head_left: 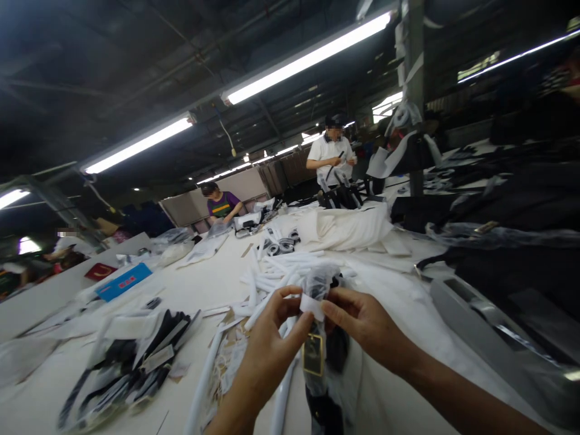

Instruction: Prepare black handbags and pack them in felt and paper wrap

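Between my two hands is a small white strip of paper or foam (pixel 312 306), lying over a black strap (pixel 322 406) partly wrapped in clear plastic (pixel 319 278). My left hand (pixel 277 338) pinches the strip from the left with thumb and fingers. From the right, my right hand (pixel 362 317) has its thumb at the strip's edge, its other fingers curled behind, partly hidden. Just below the fingers, a gold-coloured rectangular buckle (pixel 313 354) sits on the strap. The strap hangs down toward the bottom of the view, blurred there.
White tubes (pixel 276 269) lie piled beyond my hands. To the left are bundled black straps (pixel 136 362) and a blue box (pixel 123 282). A grey tape-dispenser-like device (pixel 489 338) and black bags (pixel 512 272) stand right. Two co-workers (pixel 333 157) work across the table (pixel 194 284).
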The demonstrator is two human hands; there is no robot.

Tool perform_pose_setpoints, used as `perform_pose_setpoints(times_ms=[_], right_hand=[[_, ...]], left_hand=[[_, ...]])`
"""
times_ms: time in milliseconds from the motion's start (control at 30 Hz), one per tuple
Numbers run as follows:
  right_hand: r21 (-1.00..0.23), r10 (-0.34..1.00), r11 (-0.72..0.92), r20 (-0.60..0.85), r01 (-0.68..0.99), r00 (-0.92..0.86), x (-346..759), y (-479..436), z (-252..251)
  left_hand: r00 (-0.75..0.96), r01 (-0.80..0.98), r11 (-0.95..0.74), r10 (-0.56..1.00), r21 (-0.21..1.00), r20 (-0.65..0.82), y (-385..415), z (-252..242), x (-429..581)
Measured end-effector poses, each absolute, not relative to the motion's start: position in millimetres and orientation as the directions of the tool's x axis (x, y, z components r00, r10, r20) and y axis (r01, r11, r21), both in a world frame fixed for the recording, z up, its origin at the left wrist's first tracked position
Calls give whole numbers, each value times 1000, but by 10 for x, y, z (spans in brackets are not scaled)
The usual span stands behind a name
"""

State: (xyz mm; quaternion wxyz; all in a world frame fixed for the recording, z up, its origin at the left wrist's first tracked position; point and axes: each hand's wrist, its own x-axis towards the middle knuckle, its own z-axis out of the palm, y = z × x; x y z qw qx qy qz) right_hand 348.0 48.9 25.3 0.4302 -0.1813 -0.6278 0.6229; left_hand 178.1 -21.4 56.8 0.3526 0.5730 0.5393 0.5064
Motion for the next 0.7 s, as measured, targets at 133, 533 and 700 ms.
perform_pose_setpoints(times_ms=[133, 533, 700], right_hand=[[-923, 761, 359, 374, -136, -530, 3737, 505, 198], [-780, 893, 22, 296, 625, 338, 6037, 642, -1078], [-885, 942, -89, 74, 456, 328, 6011, 642, -1020]], left_hand=[[-177, 123, -104, 976, 987, 125, -175, 499, 1854], [-378, 14, -90, 922, 996, 89, -151, 446, 1928], [-372, 50, -80, 924, 996, 92, -149, 422, 1912]])
